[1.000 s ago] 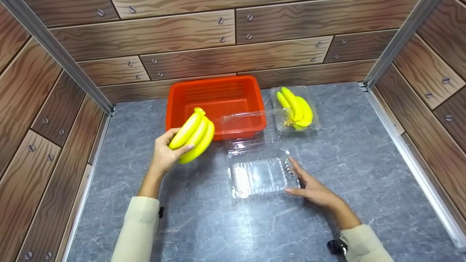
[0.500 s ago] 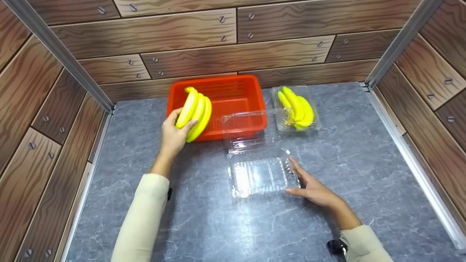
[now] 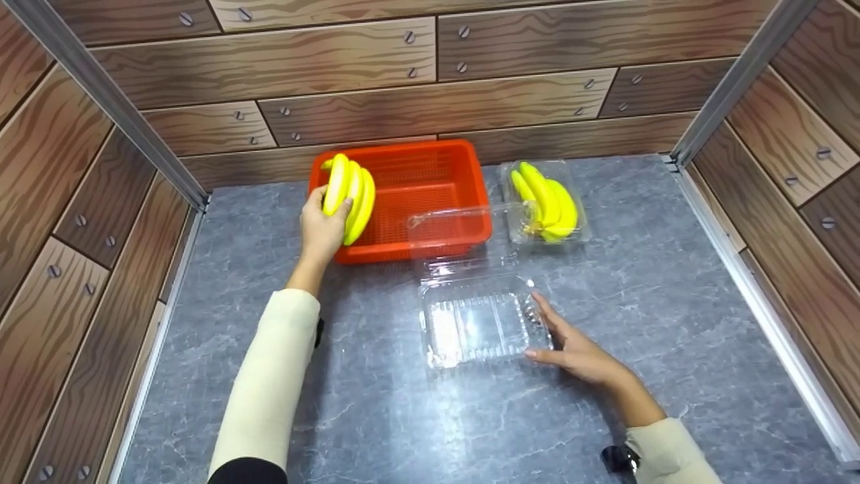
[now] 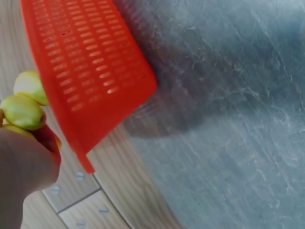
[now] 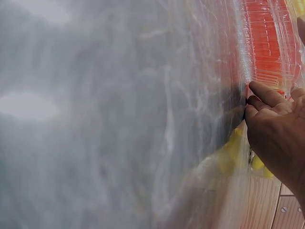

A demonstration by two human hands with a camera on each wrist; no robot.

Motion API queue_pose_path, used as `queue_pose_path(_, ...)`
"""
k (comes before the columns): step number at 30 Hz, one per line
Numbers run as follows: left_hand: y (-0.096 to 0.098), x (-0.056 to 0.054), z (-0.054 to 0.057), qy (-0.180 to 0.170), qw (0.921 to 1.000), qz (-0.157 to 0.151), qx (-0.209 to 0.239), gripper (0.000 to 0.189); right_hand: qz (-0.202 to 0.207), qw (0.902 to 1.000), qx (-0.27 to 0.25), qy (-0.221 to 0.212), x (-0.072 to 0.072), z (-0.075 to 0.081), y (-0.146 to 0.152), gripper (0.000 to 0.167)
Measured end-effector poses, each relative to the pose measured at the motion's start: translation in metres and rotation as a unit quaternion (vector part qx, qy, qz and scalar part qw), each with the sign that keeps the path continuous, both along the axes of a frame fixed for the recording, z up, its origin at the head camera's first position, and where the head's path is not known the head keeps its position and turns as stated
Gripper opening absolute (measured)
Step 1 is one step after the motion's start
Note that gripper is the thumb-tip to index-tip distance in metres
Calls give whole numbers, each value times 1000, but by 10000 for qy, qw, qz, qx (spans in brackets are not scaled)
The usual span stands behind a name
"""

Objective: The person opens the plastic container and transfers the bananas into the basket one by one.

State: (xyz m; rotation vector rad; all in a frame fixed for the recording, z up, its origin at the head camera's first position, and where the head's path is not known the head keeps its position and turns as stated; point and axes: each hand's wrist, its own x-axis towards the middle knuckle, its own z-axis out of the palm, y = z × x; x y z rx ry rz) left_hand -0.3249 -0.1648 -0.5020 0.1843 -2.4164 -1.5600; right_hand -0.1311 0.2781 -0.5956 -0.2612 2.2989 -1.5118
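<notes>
A bunch of yellow bananas is gripped by my left hand above the left side of the red plastic basket. In the left wrist view the ends of the bananas show beside the basket wall. Thumb and fingers of my right hand rest, mostly straight, against the right side of a clear plastic clamshell. It lies open on the grey surface, its lid raised toward the basket. The right wrist view shows the fingers touching its edge.
Behind and to the right, another clear container holds a second bunch of bananas. Wood-patterned panels wall in the back and both sides. Metal rails run along the side edges.
My left hand has carried the bananas away from me, from in front of the basket to over its left side. My right hand and the clamshell have stayed in place.
</notes>
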Motion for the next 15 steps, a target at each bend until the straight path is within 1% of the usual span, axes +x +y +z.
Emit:
queue_pose_path(3,1,-3,-5,-359,9983,1,-451,49,40,10000,-78,27,0,-1,0,108)
queue_pose_path(5,2,-4,-8,-557,9953,-75,-783,52,27,9999,-102,15,0,-1,0,109)
queue_pose_path(8,3,-6,-8,-840,9903,-209,-1090,54,21,9999,-121,-5,0,0,1,109)
queue_pose_path(9,3,-6,-8,-928,9882,-253,-1191,54,13,9999,-105,0,0,0,1,109)
queue_pose_path(11,2,-13,-15,-1086,9831,-322,-1439,53,-4,10000,-86,5,0,0,1,109)
queue_pose_path(15,3,-15,-15,-1400,9716,-434,-1857,52,-27,10000,-33,45,1,-1,0,108)
